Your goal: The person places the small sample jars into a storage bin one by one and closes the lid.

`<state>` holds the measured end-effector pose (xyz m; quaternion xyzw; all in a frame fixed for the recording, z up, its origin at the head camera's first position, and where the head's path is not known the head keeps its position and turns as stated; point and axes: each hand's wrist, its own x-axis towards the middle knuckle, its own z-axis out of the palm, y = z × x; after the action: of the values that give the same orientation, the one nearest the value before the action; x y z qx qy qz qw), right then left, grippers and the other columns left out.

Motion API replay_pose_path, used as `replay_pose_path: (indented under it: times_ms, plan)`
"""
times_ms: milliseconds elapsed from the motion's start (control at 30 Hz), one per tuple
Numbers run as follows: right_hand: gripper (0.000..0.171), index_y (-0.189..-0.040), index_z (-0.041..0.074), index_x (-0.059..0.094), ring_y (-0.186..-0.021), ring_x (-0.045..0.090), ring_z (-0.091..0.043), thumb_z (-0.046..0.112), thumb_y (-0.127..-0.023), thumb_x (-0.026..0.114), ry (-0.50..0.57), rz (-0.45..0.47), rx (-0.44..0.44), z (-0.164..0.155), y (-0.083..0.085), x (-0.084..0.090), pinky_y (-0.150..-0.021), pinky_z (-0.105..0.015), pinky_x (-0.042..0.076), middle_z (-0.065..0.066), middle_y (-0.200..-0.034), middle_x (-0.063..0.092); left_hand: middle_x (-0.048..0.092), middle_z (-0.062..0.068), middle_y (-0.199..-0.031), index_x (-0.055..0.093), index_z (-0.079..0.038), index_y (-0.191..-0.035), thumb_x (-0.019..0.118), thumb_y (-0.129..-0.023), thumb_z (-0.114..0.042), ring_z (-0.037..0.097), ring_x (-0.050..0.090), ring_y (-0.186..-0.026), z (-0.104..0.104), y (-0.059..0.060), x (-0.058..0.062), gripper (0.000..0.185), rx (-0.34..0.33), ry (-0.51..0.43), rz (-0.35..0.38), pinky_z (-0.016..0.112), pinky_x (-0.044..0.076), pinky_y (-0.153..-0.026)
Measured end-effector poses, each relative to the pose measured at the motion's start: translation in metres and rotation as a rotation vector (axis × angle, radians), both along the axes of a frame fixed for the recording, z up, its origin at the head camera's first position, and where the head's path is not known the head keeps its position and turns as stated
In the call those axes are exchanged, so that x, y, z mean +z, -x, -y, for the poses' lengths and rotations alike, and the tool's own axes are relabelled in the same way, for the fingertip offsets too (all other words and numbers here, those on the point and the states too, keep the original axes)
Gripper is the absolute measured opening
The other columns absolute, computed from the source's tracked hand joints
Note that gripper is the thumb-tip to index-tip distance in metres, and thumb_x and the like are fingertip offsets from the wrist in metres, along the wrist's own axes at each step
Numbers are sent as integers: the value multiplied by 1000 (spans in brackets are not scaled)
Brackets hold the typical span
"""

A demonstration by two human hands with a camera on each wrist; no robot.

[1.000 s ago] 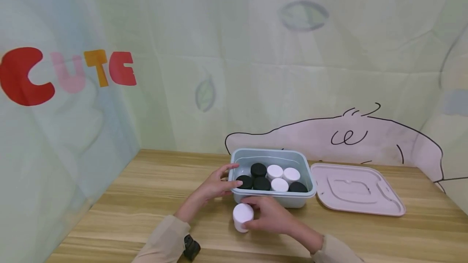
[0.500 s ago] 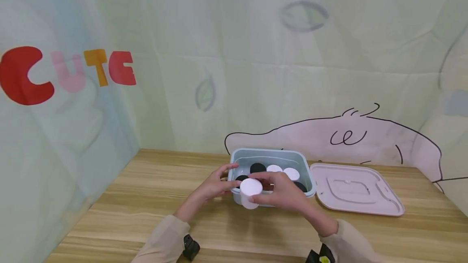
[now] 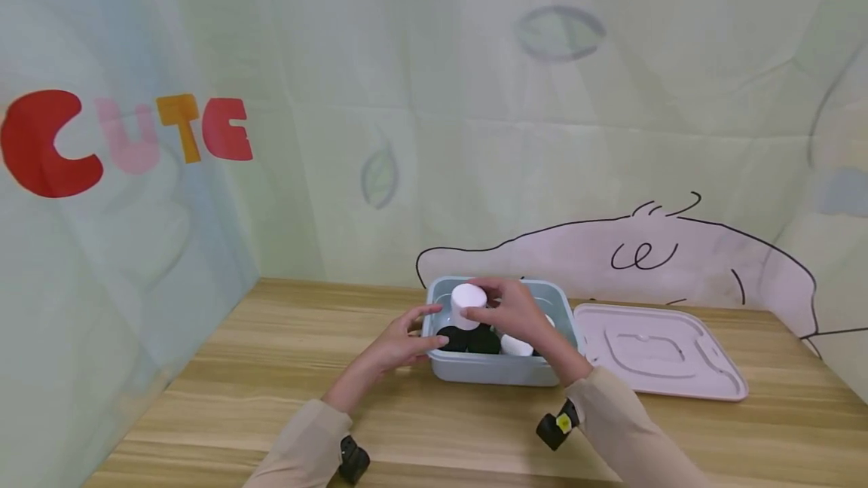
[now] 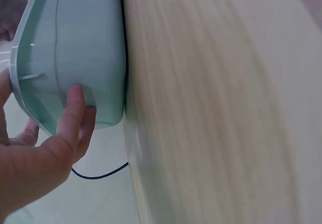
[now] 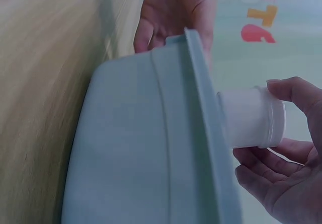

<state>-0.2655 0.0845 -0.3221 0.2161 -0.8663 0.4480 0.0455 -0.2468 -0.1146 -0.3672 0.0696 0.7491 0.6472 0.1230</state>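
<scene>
A light blue plastic box [image 3: 495, 373] stands on the table, holding several round black-topped jars [image 3: 483, 340] and white jars [image 3: 517, 346]. My right hand [image 3: 518, 311] pinches a white jar [image 3: 468, 298] between thumb and fingers, upright over the box's left part behind two black tops. In the right wrist view, the lower end of that white jar [image 5: 246, 118] passes behind the box rim. At the box's left end my left hand [image 3: 400, 341] grips the rim. The left wrist view has its fingers [image 4: 73, 116] against the outer wall. My right hand covers some jars.
A pale pink lid [image 3: 651, 356] lies flat on the wooden table [image 3: 271, 367], right beside the box. Behind the table hangs a printed cloth [image 3: 325, 172]. Black wrist devices [image 3: 354, 460] are worn at both sleeves.
My right hand has lifted the white jar from the table in front of the box, carried it over the front rim and lowered it into the left part. The left hand stays on the rim.
</scene>
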Motion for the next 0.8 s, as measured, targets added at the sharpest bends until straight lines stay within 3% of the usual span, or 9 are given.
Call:
replay_pose_path:
  times_ms: [333, 567, 800]
  plan:
    - [39, -110, 0, 62, -82, 58, -21, 14, -76, 73, 9, -9, -75, 15, 29, -20, -73, -33, 52, -11, -101, 65, 35, 29, -134, 41, -9, -134, 66, -83, -11, 32, 53, -105, 0, 0, 1, 57, -10, -10, 6, 47, 48, -84]
    - [32, -102, -1, 64, -76, 58, -18, 14, -75, 73, -73, -69, -52, 26, 39, -26, -68, -31, 52, -11, -93, 65, 34, 29, -136, 41, -11, -134, 66, -83, -14, 35, 52, -108, 2, 3, -1, 57, -13, 15, 11, 46, 48, -85]
    - [18, -88, 3, 67, -63, 47, -13, 14, -74, 74, -208, -99, -5, 33, 43, -29, -55, -21, 38, -2, -71, 59, 36, 29, -134, 42, -9, -133, 67, -82, -12, 31, 55, -103, 2, 2, -2, 57, -8, -5, 3, 47, 49, -83]
